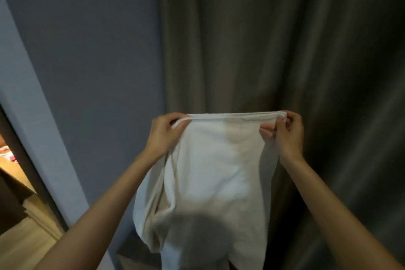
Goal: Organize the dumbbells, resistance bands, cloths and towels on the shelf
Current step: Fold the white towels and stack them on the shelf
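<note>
Towel (210,173), white and doubled over along its top edge, is hanging in the air in front of the person, well above the floor (19,247), with the shelf out of view. Both arms are reaching forward and stretching that top edge out level. The left hand (163,133) is pinching the left corner between thumb and fingers, and the right hand (287,132) is pinching the right corner the same way, with its fingertips curling in over the cloth. Below the hands the towel is drooping in loose folds, bunching more on the left side. A dark curtain (285,39) is hanging just behind it, beside a grey-blue wall (87,50). At the far left a wooden surface (11,173) is showing, lit warmly.
</note>
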Motion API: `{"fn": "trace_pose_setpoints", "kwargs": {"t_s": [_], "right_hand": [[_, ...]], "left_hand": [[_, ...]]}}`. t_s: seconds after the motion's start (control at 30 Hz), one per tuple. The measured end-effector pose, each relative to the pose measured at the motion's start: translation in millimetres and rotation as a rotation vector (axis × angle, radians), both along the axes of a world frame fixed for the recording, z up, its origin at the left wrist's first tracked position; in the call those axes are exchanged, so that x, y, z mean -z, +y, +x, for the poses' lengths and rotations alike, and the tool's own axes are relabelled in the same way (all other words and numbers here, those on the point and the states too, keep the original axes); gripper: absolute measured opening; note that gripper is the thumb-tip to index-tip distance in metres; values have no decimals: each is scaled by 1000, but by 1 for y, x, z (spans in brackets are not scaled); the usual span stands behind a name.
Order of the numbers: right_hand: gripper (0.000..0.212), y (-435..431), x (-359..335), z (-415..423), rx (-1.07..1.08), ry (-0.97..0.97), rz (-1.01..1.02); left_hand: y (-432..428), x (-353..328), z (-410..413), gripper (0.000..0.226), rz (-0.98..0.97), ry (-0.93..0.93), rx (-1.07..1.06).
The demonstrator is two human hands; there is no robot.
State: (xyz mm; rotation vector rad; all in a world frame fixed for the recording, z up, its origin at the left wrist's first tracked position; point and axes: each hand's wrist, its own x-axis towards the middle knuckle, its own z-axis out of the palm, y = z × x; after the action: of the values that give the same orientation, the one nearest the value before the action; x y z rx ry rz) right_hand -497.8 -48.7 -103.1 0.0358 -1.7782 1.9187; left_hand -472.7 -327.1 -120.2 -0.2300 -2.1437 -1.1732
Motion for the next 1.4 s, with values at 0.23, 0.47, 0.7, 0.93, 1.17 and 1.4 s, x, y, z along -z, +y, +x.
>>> {"fn": "trace_pose_setpoints", "kwargs": {"t_s": [0.23,0.47,0.7,0.93,1.17,1.4], "right_hand": [[12,12,59,-2,65,-138,121],[41,11,86,12,30,-241,425],[37,-45,85,48,-318,-108,711],[20,-58,84,55,-266,-216,969],[22,-63,69,59,-203,-130,602],[13,-42,29,59,-80,71,406]], "left_hand": [[1,47,-6,15,43,-213,112],[22,59,3,10,-72,-200,79],[50,60,15,16,-343,-67,219],[49,66,30,12,-327,-59,213],[44,77,37,20,-182,-120,119],[43,129,56,65,-92,-376,-111]]}}
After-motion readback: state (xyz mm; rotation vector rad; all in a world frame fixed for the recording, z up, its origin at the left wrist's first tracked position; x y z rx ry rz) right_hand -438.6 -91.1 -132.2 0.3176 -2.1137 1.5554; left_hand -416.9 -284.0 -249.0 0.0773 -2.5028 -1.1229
